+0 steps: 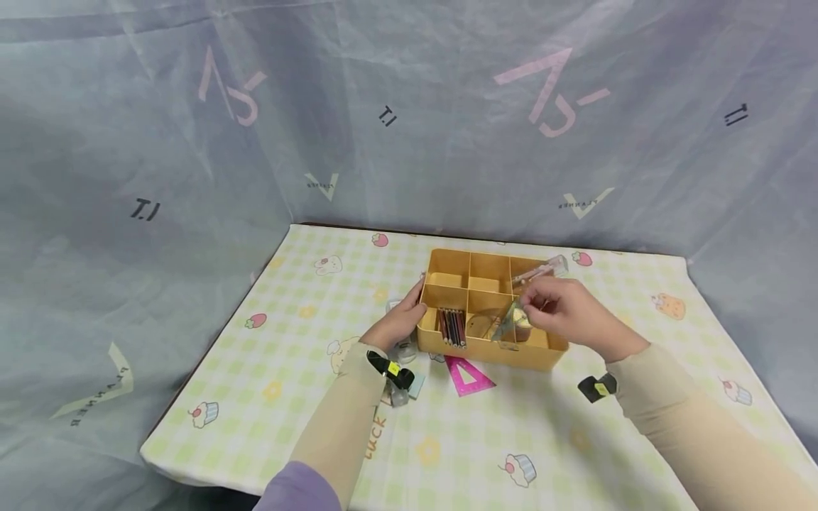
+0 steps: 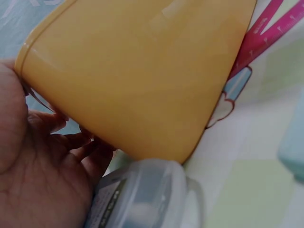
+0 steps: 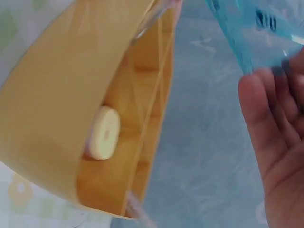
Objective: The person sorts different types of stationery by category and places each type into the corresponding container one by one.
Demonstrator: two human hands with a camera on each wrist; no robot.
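A yellow organizer box (image 1: 486, 356) with several compartments stands on the table. My left hand (image 1: 397, 323) grips its left end, thumb at the rim and fingers along the outer wall (image 2: 118, 80). Above the front compartments my right hand (image 1: 569, 312) pinches a clear bluish set square (image 3: 256, 35) by one part. Dark colored pencils (image 1: 451, 328) stand in the front left compartment. In the front right compartment sits a round item with a pale yellow top (image 3: 105, 133). Pale stick-like items (image 1: 535, 273) lean out of the back right compartment.
A pink set square (image 1: 455, 374) lies before the box. A clear plastic container (image 2: 147, 194) stands beside my left hand, with a light blue item (image 1: 417, 385) nearby. The checked tablecloth (image 1: 268, 355) covers the table; a grey curtain (image 1: 447, 142) hangs behind.
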